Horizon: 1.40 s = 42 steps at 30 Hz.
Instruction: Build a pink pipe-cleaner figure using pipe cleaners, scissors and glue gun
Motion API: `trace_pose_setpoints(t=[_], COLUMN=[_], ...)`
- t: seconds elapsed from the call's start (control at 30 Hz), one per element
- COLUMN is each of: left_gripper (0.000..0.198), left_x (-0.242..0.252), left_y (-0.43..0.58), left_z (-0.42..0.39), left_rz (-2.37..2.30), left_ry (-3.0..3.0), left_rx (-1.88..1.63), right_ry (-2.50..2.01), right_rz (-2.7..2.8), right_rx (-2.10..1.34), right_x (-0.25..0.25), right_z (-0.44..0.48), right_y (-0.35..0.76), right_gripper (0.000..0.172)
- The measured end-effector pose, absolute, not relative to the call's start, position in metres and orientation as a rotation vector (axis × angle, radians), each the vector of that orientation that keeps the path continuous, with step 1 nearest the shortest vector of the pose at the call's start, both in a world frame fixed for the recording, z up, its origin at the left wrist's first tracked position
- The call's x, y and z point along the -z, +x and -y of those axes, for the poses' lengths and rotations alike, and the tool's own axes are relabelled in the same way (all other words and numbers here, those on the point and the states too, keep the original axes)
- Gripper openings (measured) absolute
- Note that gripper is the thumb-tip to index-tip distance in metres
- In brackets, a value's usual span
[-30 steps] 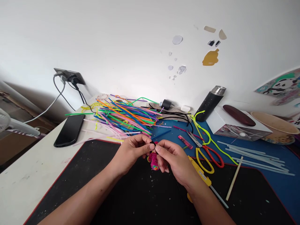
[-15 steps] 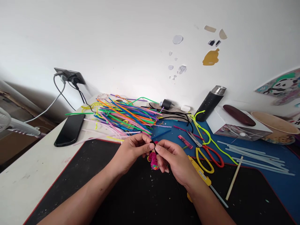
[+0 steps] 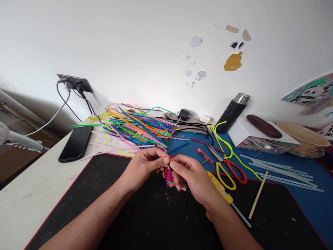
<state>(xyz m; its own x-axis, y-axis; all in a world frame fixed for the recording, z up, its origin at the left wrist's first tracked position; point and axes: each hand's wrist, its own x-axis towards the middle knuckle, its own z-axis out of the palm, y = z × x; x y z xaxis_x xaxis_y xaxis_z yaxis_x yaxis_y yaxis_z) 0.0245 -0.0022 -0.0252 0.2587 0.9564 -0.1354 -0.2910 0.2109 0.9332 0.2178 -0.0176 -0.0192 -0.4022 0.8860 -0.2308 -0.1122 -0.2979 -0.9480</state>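
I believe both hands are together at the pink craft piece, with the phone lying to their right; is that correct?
Not quite: the left hand and right hand are together at the pink craft piece, but the head view shows the phone lying to their left.

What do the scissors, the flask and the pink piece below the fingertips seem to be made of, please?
Scissors: shiny grey metal blades; smooth yellow and red handles, probably plastic.
Flask: silvery, reflective cap, likely metal; dark satin body, perhaps coated metal.
Pink piece: fuzzy-looking, ridged surface, possibly chenille stem.
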Motion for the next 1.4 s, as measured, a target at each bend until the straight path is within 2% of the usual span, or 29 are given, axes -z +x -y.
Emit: trace_pose_setpoints(t=[0.47,1.13,1.4], left_gripper=[0.037,0.038,0.035], left_x=[0.0243,0.0242,0.0247], left_y=[0.0229,0.0266,0.0274], left_z=[-0.0013,-0.0005,0.0007], left_rz=[-0.941,-0.926,-0.942], left_ry=[0.923,0.929,1.032], left_rx=[-1.216,-1.213,-1.275], right_ry=[-1.025,-1.051,-1.051], right_rz=[1.143,1.180,1.184], right_rx=[-1.799,-1.759,-1.728], right_x=[0.0193,0.0197,0.0203], right_z=[0.0161,0.0159,0.0150], right_y=[0.2198,0.2207,0.2204], right_gripper=[0.043,0.044,0.050])
